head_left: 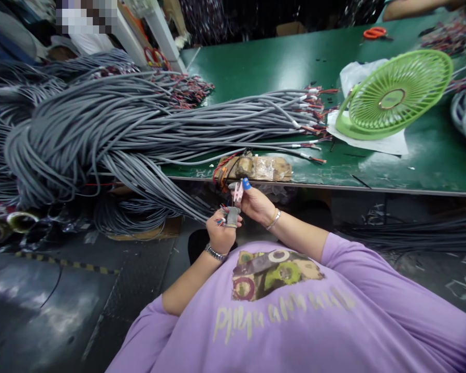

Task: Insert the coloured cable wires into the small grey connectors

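My left hand [222,235] is closed around the end of a bunch of grey cables [186,199], just off the table's front edge. Thin coloured wires [222,220] stick out by its fingers, and a grey cover wraps its thumb. Close by on the right, my right hand [257,204] is pinched, with a blue cover on one fingertip. At its fingers there is a small pinkish-white piece, too small to name. Just beyond both hands, a wooden block [279,168] with a metal part and red and orange wires sits at the table edge.
A large bundle of grey cables [140,114] spreads across the green table [264,62] and hangs over its left side. A green fan [396,96] stands at the right, with orange-handled scissors [375,33] behind it. Another person's arm [411,8] shows at the far edge.
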`<state>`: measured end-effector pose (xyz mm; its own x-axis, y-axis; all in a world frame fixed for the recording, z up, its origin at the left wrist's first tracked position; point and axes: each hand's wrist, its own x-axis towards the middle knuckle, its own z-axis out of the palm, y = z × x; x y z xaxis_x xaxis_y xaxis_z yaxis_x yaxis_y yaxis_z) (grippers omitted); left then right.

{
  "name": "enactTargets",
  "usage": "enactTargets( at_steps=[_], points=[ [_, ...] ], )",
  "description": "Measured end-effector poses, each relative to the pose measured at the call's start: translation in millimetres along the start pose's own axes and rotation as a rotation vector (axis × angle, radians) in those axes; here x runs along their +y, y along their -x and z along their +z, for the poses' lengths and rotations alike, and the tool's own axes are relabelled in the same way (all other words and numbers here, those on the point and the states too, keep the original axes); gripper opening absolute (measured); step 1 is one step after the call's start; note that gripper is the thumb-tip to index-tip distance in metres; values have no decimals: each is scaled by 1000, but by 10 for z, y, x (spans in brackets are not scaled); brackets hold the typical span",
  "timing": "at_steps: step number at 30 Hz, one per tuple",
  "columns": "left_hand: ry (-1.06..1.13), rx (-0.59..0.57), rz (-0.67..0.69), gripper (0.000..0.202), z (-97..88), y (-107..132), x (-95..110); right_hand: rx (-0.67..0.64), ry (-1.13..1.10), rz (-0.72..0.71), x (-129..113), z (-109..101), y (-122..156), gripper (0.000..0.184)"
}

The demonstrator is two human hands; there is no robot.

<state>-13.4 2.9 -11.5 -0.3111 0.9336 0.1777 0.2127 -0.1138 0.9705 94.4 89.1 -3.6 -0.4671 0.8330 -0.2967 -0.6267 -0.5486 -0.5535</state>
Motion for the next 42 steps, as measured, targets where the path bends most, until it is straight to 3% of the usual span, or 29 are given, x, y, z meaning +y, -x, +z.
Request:
enactTargets(
  at_steps=[13, 20, 32, 36, 42],
  points=[
    [46, -20, -76, 16, -51, 84, 33, -49, -22, 98, 31, -162, 51, 55],
    [134, -194, -204, 29, -139, 70, 0, 8, -25, 96, -72, -318, 145, 43],
    [202, -246, -348, 37, -103, 59, 88, -11, 63, 35, -108, -459, 311, 28],
    [254, -296, -379, 33, -85, 75, 67, -3, 140, -46, -74, -489, 378, 31],
    [444, -364, -386, 52, -91, 103, -102, 21, 509, -301, 43, -544, 543, 25]
  ],
)
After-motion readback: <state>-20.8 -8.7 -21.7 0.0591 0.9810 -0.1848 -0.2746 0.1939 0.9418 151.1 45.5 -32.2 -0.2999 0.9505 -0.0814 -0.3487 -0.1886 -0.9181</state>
